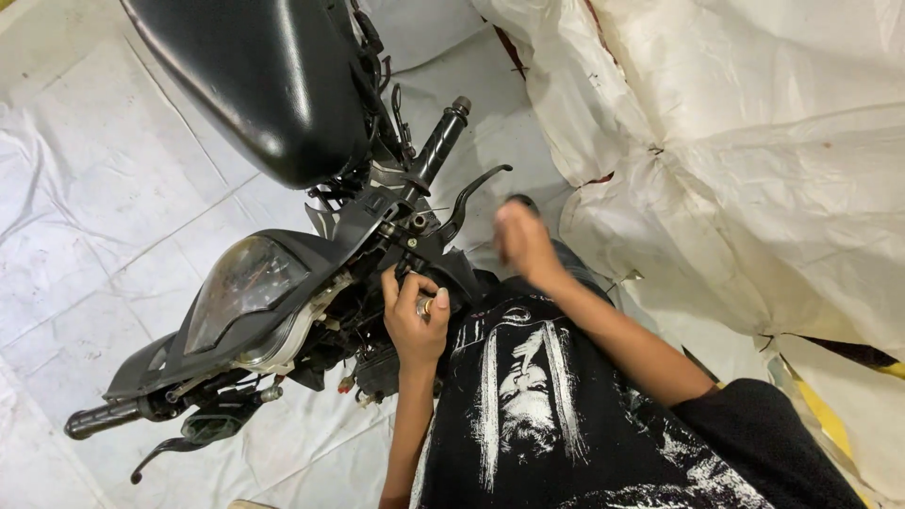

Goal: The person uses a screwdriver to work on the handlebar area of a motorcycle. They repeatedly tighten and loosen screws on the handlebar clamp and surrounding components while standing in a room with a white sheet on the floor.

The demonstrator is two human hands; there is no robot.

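From the head camera, looking down, a black motorcycle [311,254] lies partly stripped on a white tiled floor [85,217], its fuel tank [255,80] at the top and its instrument cluster [240,283] tilted toward the lower left. The left hand [413,316] sits at the centre of the handlebar, just below the clamp area, with its fingers curled together around a small metal part [424,306]; what that part is cannot be told. The right hand [523,240] is blurred, held just to the right of the brake lever [471,198] and apart from it; something dark shows at its fingertips, but whether the fingers are closed on it or loose cannot be told. One grip [438,141] points up and away, beside the tank, while the other grip [99,419] and its lever [165,452] lie at the lower left. A white woven sheet [735,160] hangs crumpled on the right side. The person's black printed shirt [556,405] fills the lower middle, between the two forearms.
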